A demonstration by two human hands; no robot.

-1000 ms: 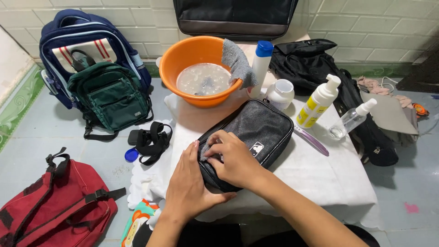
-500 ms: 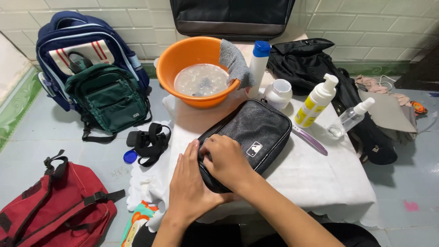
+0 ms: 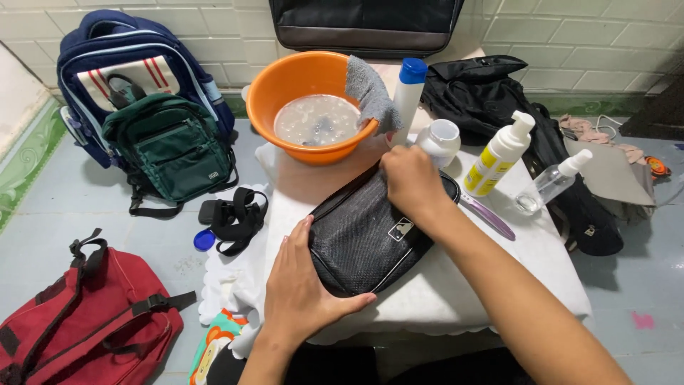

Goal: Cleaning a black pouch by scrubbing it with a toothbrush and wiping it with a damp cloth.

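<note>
On white-clothed table (image 3: 499, 271), head view: black pouch (image 3: 363, 239) flat at centre, just before orange basin (image 3: 285, 85). Left hand (image 3: 303, 292) open, palm and spread fingers pressed against pouch's near-left edge. Right hand (image 3: 410, 178) curled over pouch's far corner, grip hidden, cannot tell what is pinched; white jar (image 3: 438, 139) just beyond.

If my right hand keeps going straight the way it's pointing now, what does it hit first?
Probably the small white jar. The right hand rests on the far end of the black pouch, pointing away toward the wall, and the jar stands just past it. The blue-capped bottle follows; depth is uncertain.
</note>
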